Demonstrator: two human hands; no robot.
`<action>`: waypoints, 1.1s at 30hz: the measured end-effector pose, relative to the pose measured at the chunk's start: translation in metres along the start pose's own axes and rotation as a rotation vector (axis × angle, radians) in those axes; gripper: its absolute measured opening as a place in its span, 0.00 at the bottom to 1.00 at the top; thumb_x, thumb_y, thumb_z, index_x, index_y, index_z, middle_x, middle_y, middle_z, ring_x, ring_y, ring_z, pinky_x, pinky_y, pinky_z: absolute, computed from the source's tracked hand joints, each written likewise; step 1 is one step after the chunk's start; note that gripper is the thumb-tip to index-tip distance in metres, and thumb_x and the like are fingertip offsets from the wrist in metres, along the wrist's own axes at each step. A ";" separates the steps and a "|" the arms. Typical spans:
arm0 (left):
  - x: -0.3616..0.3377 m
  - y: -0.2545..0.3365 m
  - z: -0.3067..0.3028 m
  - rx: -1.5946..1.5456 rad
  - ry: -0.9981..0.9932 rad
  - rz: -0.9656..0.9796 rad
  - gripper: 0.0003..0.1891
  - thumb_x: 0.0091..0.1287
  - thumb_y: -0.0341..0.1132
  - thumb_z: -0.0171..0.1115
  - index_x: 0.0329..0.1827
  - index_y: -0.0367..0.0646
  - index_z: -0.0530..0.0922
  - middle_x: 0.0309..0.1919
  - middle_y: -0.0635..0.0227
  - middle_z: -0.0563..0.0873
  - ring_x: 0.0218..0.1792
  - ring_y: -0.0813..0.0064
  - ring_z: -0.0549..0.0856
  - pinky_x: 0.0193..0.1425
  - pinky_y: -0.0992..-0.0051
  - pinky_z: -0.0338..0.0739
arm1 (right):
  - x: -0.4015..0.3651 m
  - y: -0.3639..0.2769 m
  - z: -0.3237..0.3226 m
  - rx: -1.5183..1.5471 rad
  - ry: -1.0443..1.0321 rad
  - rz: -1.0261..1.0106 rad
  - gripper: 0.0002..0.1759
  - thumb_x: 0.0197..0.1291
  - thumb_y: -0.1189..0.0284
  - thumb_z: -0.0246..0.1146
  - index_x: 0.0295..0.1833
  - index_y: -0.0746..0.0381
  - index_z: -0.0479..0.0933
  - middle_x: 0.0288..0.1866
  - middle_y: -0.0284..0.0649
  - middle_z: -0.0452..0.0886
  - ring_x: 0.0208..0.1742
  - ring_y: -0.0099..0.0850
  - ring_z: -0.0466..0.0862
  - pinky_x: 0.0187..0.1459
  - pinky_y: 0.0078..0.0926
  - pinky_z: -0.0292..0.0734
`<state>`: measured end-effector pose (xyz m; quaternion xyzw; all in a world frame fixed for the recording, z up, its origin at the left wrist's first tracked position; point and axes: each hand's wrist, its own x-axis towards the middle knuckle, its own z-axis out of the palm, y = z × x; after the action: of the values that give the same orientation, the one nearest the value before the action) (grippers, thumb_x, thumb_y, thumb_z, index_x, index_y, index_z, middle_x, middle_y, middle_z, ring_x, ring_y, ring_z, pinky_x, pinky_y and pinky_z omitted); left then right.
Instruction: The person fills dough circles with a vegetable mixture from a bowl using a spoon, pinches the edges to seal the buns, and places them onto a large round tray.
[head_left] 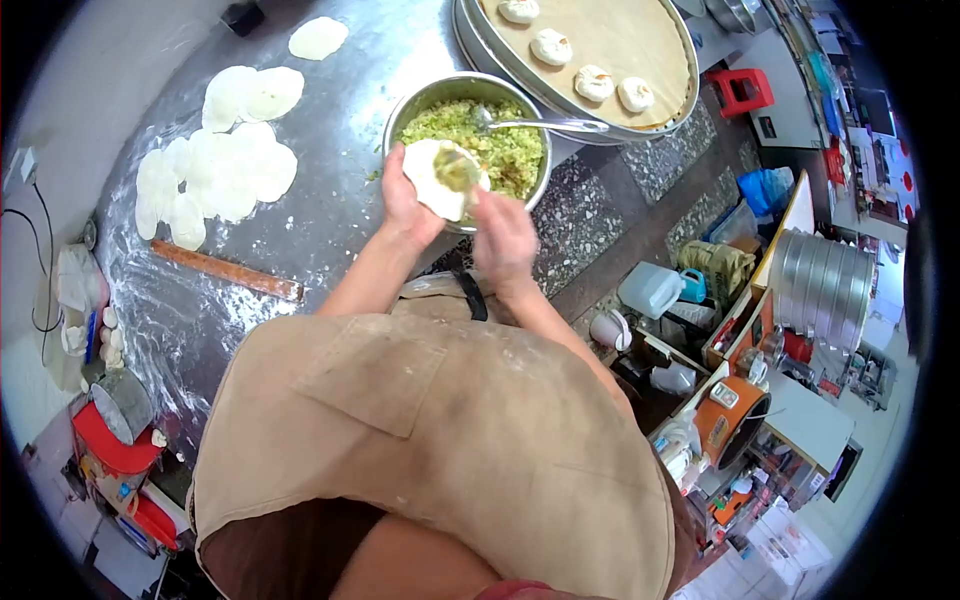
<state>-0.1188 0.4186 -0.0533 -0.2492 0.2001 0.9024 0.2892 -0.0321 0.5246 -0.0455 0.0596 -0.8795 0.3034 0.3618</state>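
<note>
A round dough wrapper [425, 170] lies in my left hand [408, 205], whose fingers curl round its left side over the filling bowl. Chopped green filling [457, 170] sits in the middle of the wrapper. My right hand [505, 238], slightly blurred, closes at the wrapper's right edge with thumb and fingers together. Under both hands is the steel bowl [545, 165] of chopped green filling. A metal spoon [560, 124] rests in it, its handle over the right rim.
Flat dough rounds [225, 165] overlap on the floured table [340, 110], beside a wooden rolling pin [228, 270]. Several shaped buns [594, 83] sit on a lined round steamer tray [640, 40]. A red stool [740, 92] and stacked steamer rings [820, 290] stand to the right.
</note>
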 end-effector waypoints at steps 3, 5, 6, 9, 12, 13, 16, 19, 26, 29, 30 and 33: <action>0.005 0.002 0.004 -0.004 0.021 0.015 0.30 0.71 0.53 0.34 0.60 0.36 0.68 0.56 0.51 0.76 0.57 0.54 0.75 0.66 0.54 0.66 | -0.005 -0.001 -0.007 -0.059 -0.088 -0.056 0.18 0.49 0.82 0.64 0.49 0.67 0.79 0.36 0.40 0.80 0.36 0.35 0.78 0.38 0.29 0.72; -0.001 0.010 0.000 0.017 0.020 0.013 0.31 0.71 0.54 0.35 0.61 0.35 0.68 0.57 0.51 0.75 0.59 0.53 0.74 0.68 0.54 0.64 | 0.000 0.004 -0.016 -0.163 -0.047 -0.059 0.17 0.49 0.83 0.64 0.48 0.69 0.79 0.36 0.41 0.81 0.34 0.33 0.76 0.40 0.29 0.70; -0.004 0.017 0.000 -0.001 0.035 0.018 0.31 0.71 0.54 0.35 0.61 0.35 0.68 0.57 0.51 0.75 0.60 0.53 0.73 0.68 0.54 0.64 | 0.002 0.014 -0.015 -0.248 -0.040 -0.032 0.18 0.49 0.80 0.64 0.50 0.65 0.79 0.35 0.38 0.81 0.34 0.33 0.77 0.38 0.29 0.68; -0.015 0.035 -0.006 0.052 0.118 0.072 0.30 0.71 0.53 0.35 0.61 0.34 0.68 0.58 0.51 0.75 0.60 0.54 0.73 0.68 0.55 0.64 | -0.010 0.037 -0.001 -0.309 -0.142 0.067 0.16 0.50 0.79 0.64 0.48 0.64 0.79 0.36 0.40 0.81 0.35 0.36 0.77 0.38 0.31 0.70; -0.018 0.049 -0.025 0.057 0.086 0.116 0.32 0.70 0.55 0.35 0.60 0.34 0.69 0.56 0.51 0.76 0.58 0.53 0.75 0.67 0.54 0.65 | -0.029 0.039 0.022 -0.150 -0.299 0.216 0.12 0.51 0.77 0.63 0.43 0.65 0.80 0.36 0.44 0.82 0.36 0.41 0.79 0.40 0.34 0.73; -0.019 0.052 -0.031 0.064 0.069 0.124 0.31 0.71 0.54 0.36 0.59 0.33 0.69 0.55 0.51 0.77 0.58 0.53 0.75 0.66 0.54 0.66 | -0.030 0.035 0.027 -0.060 -0.281 0.390 0.10 0.52 0.75 0.62 0.41 0.66 0.81 0.34 0.46 0.82 0.36 0.43 0.80 0.41 0.34 0.74; -0.021 0.056 -0.036 0.064 0.064 0.148 0.30 0.71 0.52 0.36 0.60 0.32 0.68 0.56 0.51 0.76 0.59 0.54 0.74 0.67 0.55 0.65 | -0.022 0.039 0.029 0.145 -0.247 0.942 0.14 0.58 0.69 0.58 0.39 0.70 0.82 0.30 0.50 0.84 0.31 0.40 0.83 0.39 0.29 0.76; -0.026 0.057 -0.037 0.053 0.080 0.159 0.29 0.72 0.50 0.36 0.61 0.32 0.67 0.57 0.51 0.75 0.60 0.53 0.73 0.67 0.54 0.65 | -0.010 0.044 0.022 0.398 -0.178 1.241 0.13 0.60 0.71 0.58 0.42 0.68 0.82 0.29 0.38 0.83 0.28 0.23 0.79 0.33 0.19 0.73; -0.012 0.036 -0.023 0.026 0.057 0.063 0.29 0.72 0.51 0.36 0.59 0.34 0.69 0.57 0.51 0.75 0.60 0.53 0.73 0.67 0.54 0.64 | 0.022 0.023 -0.007 0.432 0.014 1.113 0.13 0.63 0.71 0.58 0.45 0.69 0.81 0.29 0.37 0.82 0.29 0.20 0.76 0.30 0.15 0.69; -0.002 0.021 -0.011 -0.012 -0.020 -0.010 0.30 0.71 0.53 0.36 0.59 0.34 0.69 0.56 0.51 0.76 0.58 0.54 0.75 0.67 0.55 0.65 | 0.019 0.005 -0.003 0.327 0.096 0.758 0.12 0.60 0.77 0.57 0.47 0.68 0.80 0.31 0.42 0.82 0.30 0.27 0.79 0.36 0.22 0.74; -0.001 0.018 -0.004 -0.048 -0.071 -0.065 0.30 0.70 0.55 0.37 0.58 0.35 0.69 0.54 0.51 0.78 0.57 0.54 0.76 0.66 0.55 0.67 | 0.017 0.001 -0.002 0.221 0.135 0.460 0.13 0.58 0.80 0.57 0.48 0.68 0.79 0.32 0.43 0.81 0.31 0.30 0.79 0.37 0.24 0.75; 0.007 0.010 0.014 -0.035 -0.061 -0.043 0.30 0.71 0.55 0.34 0.55 0.37 0.71 0.51 0.52 0.79 0.54 0.55 0.78 0.64 0.55 0.69 | 0.004 0.005 0.006 -0.037 -0.010 -0.006 0.17 0.51 0.82 0.63 0.49 0.67 0.79 0.38 0.42 0.79 0.35 0.36 0.77 0.38 0.30 0.74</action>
<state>-0.1344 0.4208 -0.0439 -0.2310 0.1699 0.9064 0.3101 -0.0399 0.5255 -0.0488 0.0571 -0.8867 0.2855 0.3592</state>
